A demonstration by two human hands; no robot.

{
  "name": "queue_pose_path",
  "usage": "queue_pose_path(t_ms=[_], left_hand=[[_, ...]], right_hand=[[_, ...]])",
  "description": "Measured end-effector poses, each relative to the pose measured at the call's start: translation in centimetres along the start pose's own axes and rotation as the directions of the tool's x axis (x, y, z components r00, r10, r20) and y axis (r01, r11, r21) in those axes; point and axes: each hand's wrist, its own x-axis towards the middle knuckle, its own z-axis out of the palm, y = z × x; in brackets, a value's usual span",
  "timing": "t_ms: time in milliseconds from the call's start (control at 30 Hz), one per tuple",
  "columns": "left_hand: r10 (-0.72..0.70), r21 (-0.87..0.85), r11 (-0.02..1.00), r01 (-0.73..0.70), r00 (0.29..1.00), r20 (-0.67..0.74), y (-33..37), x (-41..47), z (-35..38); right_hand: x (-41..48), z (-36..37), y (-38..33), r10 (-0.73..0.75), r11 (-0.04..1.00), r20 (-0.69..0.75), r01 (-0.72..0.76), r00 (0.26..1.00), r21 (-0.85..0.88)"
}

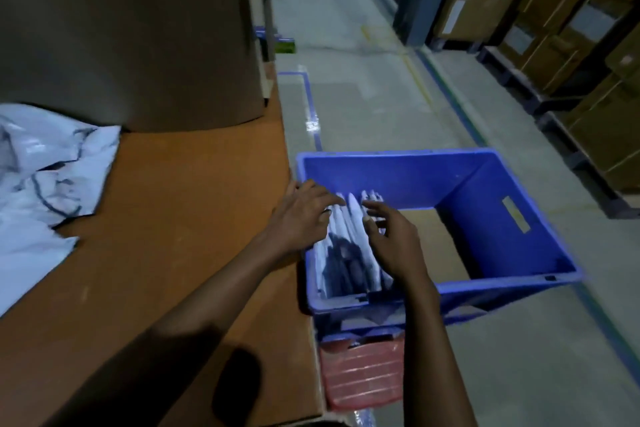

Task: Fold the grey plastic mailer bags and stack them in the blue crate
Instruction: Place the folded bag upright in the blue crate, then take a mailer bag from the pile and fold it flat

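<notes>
The blue crate (491, 215) stands on the floor just right of the brown table (180, 218). Several folded grey mailer bags (349, 253) stand on edge in a row against its left wall. My left hand (301, 215) reaches over the crate's left rim, its spread fingers resting on the tops of the folded bags. My right hand (391, 239) hovers over the right side of the same row, fingers loosely apart and touching the bags. Neither hand grips a bag. A loose heap of unfolded grey mailer bags (45, 184) lies at the table's left edge.
A large brown cardboard box (131, 38) fills the back of the table. Under the blue crate sits a red crate (360, 374). Cardboard lines the blue crate's floor. Racks of stacked cartons (554, 28) run along the right of the grey aisle floor.
</notes>
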Motion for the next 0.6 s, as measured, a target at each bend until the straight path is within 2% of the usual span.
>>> queue_pose_path(t_ms=[200,300,433,600], left_hand=[[-0.292,0.040,0.953,0.299,0.947,-0.132,-6.5,-11.8,-10.1],[-0.411,0.102,0.893,0.439,0.886,-0.215,-10.8,-17.1,-13.9],[-0.489,0.141,0.817,0.558,0.803,-0.341,-15.8,-22.8,-17.7],[-0.630,0.127,0.667,0.734,0.647,-0.430,-21.1,-28.2,-18.7]], right_hand=[[-2.5,11.1,-11.7,-0.272,0.954,0.026,0.266,0.962,0.141],[-3.5,16.5,-16.7,-0.364,0.925,0.142,0.340,0.920,0.169],[-4.0,22.8,-22.2,-0.462,0.884,0.223,0.427,0.858,0.188],[-3.6,30.4,-26.0,-0.505,0.863,0.303,0.487,0.808,0.137]])
